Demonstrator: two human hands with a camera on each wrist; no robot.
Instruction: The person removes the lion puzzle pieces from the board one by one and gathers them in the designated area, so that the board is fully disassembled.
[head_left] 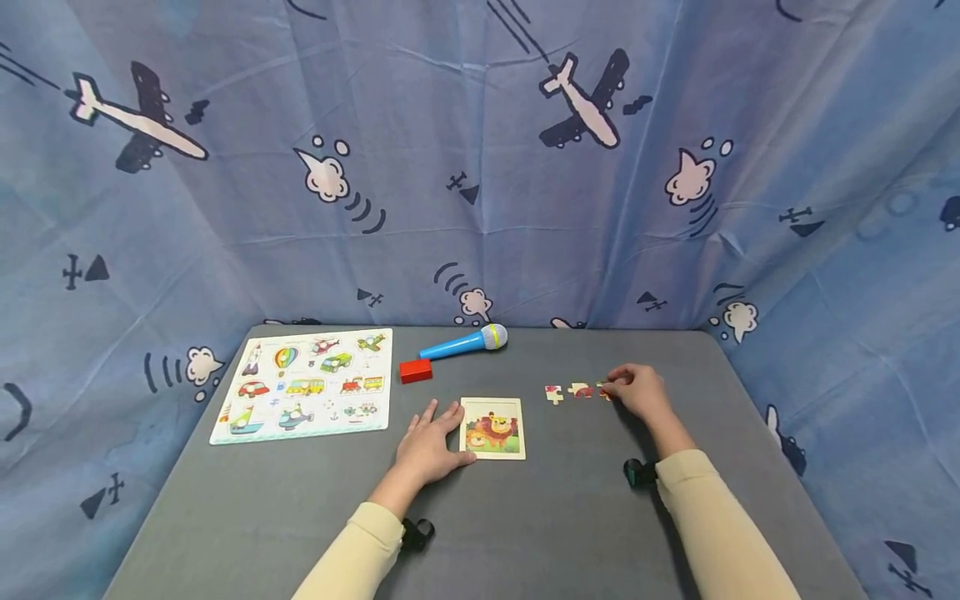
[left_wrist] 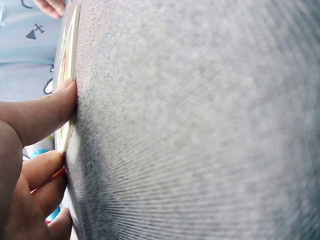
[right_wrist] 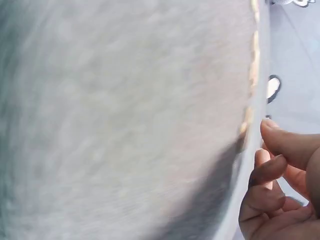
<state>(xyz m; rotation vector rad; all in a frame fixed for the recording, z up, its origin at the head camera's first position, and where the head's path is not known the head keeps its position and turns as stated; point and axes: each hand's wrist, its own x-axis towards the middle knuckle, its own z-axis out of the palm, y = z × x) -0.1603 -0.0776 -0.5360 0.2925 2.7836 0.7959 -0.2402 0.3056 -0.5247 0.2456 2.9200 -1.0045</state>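
Lion board (head_left: 492, 429) and jigsaw pieces (head_left: 553, 395)

Resting spread, relaxed left grip (head_left: 429, 450) against lion board's left side on table (head_left: 525, 533). With curled right grip (head_left: 643, 393) at rightmost of three pieces, right of board; cannot tell if pinching. Too small to read fully: vehicle chart (head_left: 306, 387), left.

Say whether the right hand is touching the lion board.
No, the right hand is by the loose puzzle pieces, apart from the lion board.

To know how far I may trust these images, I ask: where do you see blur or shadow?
Head view: lion picture fairly sharp, shadow beside the right sleeve; left wrist view: table blurred towards the right edge, left hand clearer; right wrist view: puzzle pieces blurred, shadow beside the right hand.
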